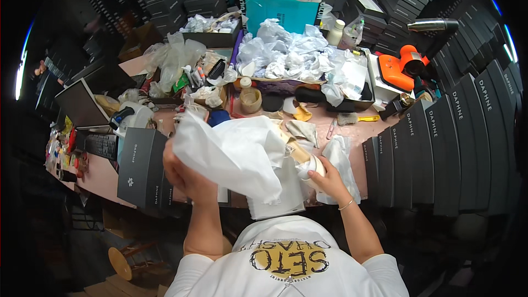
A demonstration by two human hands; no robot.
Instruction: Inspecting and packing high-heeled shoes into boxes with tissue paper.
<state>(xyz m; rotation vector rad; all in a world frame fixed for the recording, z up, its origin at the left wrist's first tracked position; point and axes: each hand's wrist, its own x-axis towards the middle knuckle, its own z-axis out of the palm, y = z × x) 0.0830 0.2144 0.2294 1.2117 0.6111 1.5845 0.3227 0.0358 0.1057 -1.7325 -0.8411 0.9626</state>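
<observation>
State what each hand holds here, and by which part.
The left hand grips a large sheet of white tissue paper at its lower left edge. The right hand has its fingers around the white shoe.

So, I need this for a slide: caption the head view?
Left hand lifts white paper; right hand grips a pale shoe over a cluttered table.

I saw that the large white tissue paper sheet (234, 151) was thin, matt and creased. The black rectangular cardboard box (142, 168) beside it looked smooth and matt. The pink desk (352, 129) had a dull, smooth top. The orange plastic heat tool (401, 66) shone slightly, and the heaped white paper wads (286, 52) were crumpled.
</observation>
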